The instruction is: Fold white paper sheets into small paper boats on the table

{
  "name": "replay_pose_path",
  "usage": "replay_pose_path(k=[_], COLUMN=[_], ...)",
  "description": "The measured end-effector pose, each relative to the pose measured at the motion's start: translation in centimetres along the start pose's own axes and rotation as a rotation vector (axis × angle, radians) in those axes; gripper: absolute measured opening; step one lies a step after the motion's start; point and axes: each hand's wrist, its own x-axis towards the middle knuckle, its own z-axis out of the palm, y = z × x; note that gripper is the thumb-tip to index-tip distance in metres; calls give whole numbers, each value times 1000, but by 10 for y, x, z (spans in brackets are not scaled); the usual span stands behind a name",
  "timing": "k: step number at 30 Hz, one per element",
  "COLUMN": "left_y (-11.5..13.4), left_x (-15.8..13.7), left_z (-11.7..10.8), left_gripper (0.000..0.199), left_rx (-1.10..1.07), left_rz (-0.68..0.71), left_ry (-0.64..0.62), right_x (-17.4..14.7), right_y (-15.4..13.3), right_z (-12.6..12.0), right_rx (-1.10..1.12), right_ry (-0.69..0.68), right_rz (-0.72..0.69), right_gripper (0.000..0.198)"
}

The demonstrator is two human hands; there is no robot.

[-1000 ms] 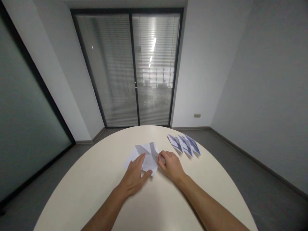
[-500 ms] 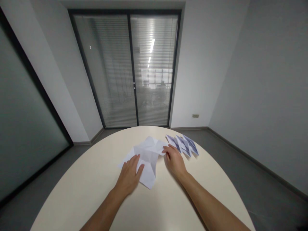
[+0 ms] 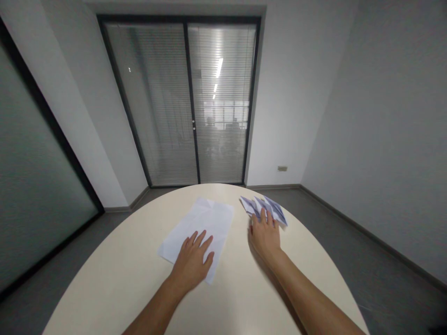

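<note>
A creased white sheet of paper lies spread out nearly flat on the round table. My left hand rests over its near part with the fingers spread. Off to the right, my right hand reaches over the near edge of a row of folded paper pieces, white and bluish in colour. Its fingers are stretched out and partly cover the middle piece. Whether the fingertips touch the pieces or hover just above them, I cannot tell.
The cream round table has its curved far edge just beyond the papers. Behind it stand glass doors with blinds in a dark frame. A wall socket sits low on the back wall.
The sheet, folded and bunched half a second ago, is now opened out flat. My right hand has left its edge and moved right to the folded pieces. My left hand has shifted slightly nearer.
</note>
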Motion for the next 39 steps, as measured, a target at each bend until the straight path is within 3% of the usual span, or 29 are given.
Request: replay_pose_path(k=[6, 10, 13, 17, 21, 23, 29, 39], left_y=[8, 8, 6, 9, 10, 8, 0, 17], left_x=[2, 6, 9, 16, 25, 30, 32, 25], left_z=[-2, 0, 2, -1, -4, -3, 3, -13], left_gripper=[48, 51, 55, 69, 69, 63, 42, 47], left_rx=[-41, -150, -348, -696, -906, -934, -919, -971], left_rz=[-47, -99, -186, -353, -396, -455, -451, -494], left_ry=[56, 137, 208, 280, 472, 560, 650, 555], right_x=[15, 22, 18, 6, -6, -10, -12, -9], right_y=[2, -7, -15, -30, -45, -49, -46, -44], right_z=[-18, -30, -29, -29, -35, -35, -18, -21], right_rx=[22, 289, 599, 851, 858, 860, 890, 676], right_ry=[-71, -99, -105, -259, -395, -446, -478, -479], right_rz=[23, 94, 13, -154, -431, -482, -275, -274], right_gripper=[34, 38, 39, 39, 35, 35, 32, 28])
